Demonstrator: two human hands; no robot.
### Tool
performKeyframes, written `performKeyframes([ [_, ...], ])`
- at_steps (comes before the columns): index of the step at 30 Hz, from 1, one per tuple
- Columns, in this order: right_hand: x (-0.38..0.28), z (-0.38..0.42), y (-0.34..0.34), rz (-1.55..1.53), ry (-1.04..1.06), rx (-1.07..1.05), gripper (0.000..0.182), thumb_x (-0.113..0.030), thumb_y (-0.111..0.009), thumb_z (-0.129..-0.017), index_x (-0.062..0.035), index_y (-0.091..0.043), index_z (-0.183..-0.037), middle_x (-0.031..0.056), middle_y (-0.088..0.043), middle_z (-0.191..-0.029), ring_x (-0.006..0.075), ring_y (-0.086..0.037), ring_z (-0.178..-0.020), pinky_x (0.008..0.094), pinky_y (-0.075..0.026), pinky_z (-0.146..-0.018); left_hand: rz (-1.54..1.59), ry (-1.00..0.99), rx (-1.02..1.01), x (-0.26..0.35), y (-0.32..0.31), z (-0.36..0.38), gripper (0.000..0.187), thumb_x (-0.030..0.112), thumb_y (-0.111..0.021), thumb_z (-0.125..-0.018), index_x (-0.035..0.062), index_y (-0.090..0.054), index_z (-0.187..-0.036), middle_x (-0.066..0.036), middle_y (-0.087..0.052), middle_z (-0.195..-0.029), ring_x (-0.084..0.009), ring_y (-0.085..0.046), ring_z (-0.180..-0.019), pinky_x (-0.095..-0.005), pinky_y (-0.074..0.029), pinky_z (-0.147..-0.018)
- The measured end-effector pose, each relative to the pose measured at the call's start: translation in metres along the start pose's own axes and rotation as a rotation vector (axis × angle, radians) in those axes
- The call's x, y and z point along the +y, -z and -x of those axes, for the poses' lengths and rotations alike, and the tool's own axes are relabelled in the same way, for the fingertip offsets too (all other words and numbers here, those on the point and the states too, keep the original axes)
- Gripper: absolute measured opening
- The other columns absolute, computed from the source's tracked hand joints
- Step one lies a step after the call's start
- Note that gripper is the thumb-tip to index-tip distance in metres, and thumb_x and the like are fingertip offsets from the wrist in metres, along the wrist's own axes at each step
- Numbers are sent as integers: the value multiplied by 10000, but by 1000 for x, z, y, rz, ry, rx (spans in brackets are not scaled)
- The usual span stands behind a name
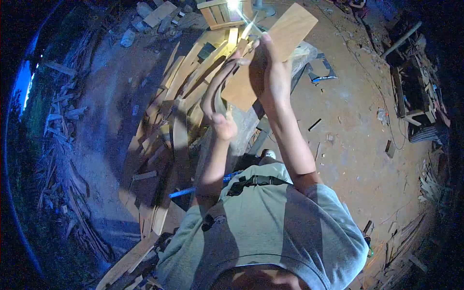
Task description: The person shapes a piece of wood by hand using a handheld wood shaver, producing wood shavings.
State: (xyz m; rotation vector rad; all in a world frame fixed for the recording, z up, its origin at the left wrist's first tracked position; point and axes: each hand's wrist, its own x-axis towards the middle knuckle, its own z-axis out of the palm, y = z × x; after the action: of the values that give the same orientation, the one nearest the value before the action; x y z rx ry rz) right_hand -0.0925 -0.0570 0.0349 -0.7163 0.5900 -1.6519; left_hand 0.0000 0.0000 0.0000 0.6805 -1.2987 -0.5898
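Observation:
A flat, smooth wooden board (296,30) is held up at a slant in front of me. Across its middle my right hand (274,79) is closed, with the thumb toward the far end. The board's lower end shows to the left of that wrist. My left hand (225,127) grips a thin, curved brown strip (210,99) that bends up along the board's left edge. Most of the left fingers are hidden behind the strip, and what the strip is made of I cannot tell.
Beneath my hands lies a large pile of wooden offcuts (179,116) by a weathered beam (241,133). A bright lamp (234,5) shines at the far end beside a slatted wooden crate (217,15). Scrap lines the left side; a wooden frame (411,94) stands right.

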Motion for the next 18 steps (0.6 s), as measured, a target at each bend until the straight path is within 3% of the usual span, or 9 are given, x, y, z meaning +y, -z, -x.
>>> performKeyframes([
  [2,1,-8,5,85,77,157,274,-279,-570,-801,-27,-511,-892,28,-527,-743,101,-505,-630,229,-415,-569,-60,-16,-61,-5,1,-3,794,591,-295,-794,-112,-411,-1143,-196,-466,-1158,-278,-429,-1105,-350,-277,-958],
  [3,-1,-19,8,-48,140,140,254,-264,-556,-806,-27,-513,-888,26,-518,-731,114,-499,-582,233,-413,-543,-56,-11,-54,-7,-1,-1,794,591,-295,-794,-112,-411,-1143,-196,-466,-1158,-278,-429,-1105,-350,-277,-958],
  [5,13,-31,8,38,-37,330,291,-261,-510,-812,5,-510,-930,47,-521,-803,129,-492,-703,271,-407,-628,48,11,8,-16,5,4,709,535,-263,-840,-71,-370,-1191,-187,-403,-1220,-277,-358,-1162,-388,-239,-979],
  [7,35,-36,15,169,-107,179,301,-240,-524,-806,13,-489,-967,55,-525,-833,139,-494,-723,262,-406,-648,17,-47,-10,-39,9,-4,680,507,-247,-855,-71,-370,-1190,-188,-413,-1208,-277,-381,-1141,-384,-269,-960],
  [9,58,-31,17,99,-62,251,235,-198,-524,-796,-14,-487,-938,20,-500,-773,131,-481,-701,257,-406,-643,186,35,60,-50,12,-7,682,506,-242,-854,-75,-372,-1186,-184,-424,-1196,-274,-402,-1119,-378,-279,-951],
  [10,71,-37,30,-31,-169,256,167,-177,-507,-803,-41,-488,-898,25,-518,-765,141,-510,-685,280,-438,-638,395,163,205,-48,9,-6,628,453,-280,-848,-69,-385,-1180,-175,-439,-1186,-266,-401,-1128,-365,-266,-964],
  [14,68,-39,57,-303,-445,262,78,-149,-453,-820,-83,-495,-819,32,-561,-765,146,-562,-715,302,-478,-699,259,52,152,-42,16,-5,684,498,-215,-854,-91,-412,-1141,-195,-468,-1148,-285,-422,-1096,-368,-287,-945],
  [18,48,-24,47,-274,-442,287,140,-152,-481,-814,-60,-529,-907,33,-570,-839,134,-555,-791,288,-464,-727,215,28,77,-39,20,-4,703,515,-221,-845,-95,-407,-1143,-198,-464,-1152,-288,-421,-1098,-369,-280,-949],
])
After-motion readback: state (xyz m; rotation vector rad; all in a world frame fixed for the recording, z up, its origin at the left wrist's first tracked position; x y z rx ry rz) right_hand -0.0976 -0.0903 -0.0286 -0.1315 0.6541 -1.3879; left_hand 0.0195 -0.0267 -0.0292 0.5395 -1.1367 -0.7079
